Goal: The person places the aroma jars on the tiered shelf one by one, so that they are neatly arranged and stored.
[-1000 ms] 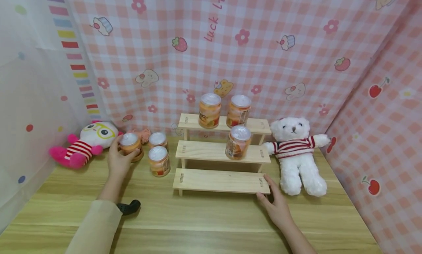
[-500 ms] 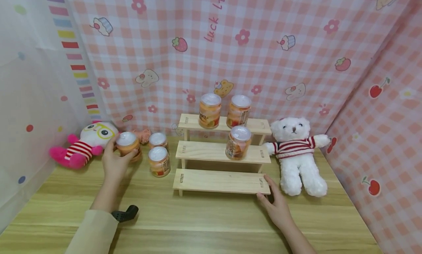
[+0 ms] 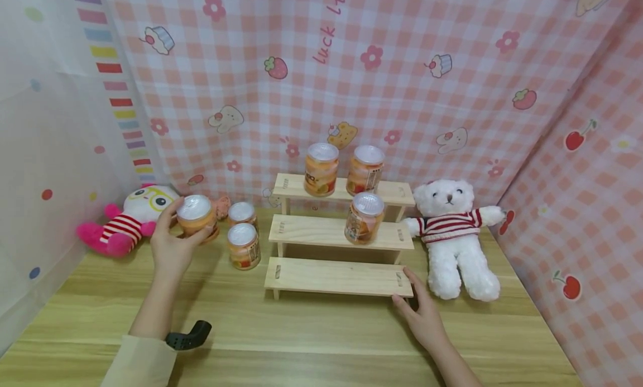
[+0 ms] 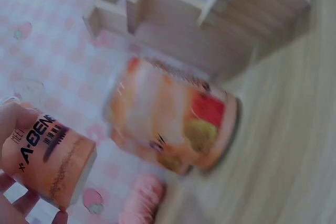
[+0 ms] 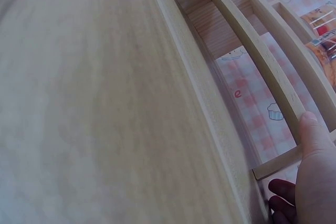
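Note:
My left hand (image 3: 171, 250) grips an orange-labelled can (image 3: 195, 211) with a pale lid, thumb on one side and fingers round the other. In the left wrist view this can (image 4: 55, 156) appears held off the table. Just right of it, two similar cans stand on the table, a front can (image 3: 244, 248) and a rear can (image 3: 242, 210). My right hand (image 3: 424, 317) holds the right end of the lowest board of a three-tier wooden shelf (image 3: 331, 278). In the right wrist view its thumb (image 5: 313, 135) presses on the board edge, with fingers curled below.
Two cans stand on the top tier, a left can (image 3: 321, 172) and a right can (image 3: 365, 172). Another can (image 3: 365, 219) stands on the middle tier. A pink plush toy (image 3: 123, 225) lies left, a white teddy bear (image 3: 454, 247) right. A patterned curtain (image 3: 301, 102) hangs behind.
My left hand has drawn slightly back and left with the can, which has shifted left and now looks raised. My right hand keeps its hold on the shelf.

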Demonstrator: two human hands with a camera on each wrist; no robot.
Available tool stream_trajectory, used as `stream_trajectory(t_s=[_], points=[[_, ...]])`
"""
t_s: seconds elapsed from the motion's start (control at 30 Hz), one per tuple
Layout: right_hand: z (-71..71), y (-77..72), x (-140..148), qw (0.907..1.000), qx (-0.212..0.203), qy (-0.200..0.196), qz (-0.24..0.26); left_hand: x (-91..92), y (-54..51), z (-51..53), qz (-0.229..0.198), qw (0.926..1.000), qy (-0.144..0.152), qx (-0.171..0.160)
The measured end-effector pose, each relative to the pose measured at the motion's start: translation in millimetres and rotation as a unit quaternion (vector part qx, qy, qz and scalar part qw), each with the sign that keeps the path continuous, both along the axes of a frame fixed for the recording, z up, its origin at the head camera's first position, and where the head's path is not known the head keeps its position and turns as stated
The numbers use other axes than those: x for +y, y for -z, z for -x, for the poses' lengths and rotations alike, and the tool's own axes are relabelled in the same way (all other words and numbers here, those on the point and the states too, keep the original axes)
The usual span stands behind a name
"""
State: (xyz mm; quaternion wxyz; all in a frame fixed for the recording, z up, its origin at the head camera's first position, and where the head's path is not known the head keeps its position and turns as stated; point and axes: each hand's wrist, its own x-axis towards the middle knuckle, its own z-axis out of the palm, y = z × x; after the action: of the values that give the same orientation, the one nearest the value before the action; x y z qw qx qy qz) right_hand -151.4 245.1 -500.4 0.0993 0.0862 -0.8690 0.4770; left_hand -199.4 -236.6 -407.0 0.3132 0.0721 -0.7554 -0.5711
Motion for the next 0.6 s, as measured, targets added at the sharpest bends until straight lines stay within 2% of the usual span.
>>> stream_trajectory(t_s=[0.33, 0.6], points=[[-0.6, -0.6, -1, 1.0, 0.003, 0.0, 0.007, 23.8, -31.7, -15.0, 0.02, 0.9986, 0.048, -0.009], [-1.6, -0.7, -1, 1.0, 0.003, 0.004, 0.002, 51.6, -47.1, -22.9, 0.022, 0.9952, 0.095, -0.003]])
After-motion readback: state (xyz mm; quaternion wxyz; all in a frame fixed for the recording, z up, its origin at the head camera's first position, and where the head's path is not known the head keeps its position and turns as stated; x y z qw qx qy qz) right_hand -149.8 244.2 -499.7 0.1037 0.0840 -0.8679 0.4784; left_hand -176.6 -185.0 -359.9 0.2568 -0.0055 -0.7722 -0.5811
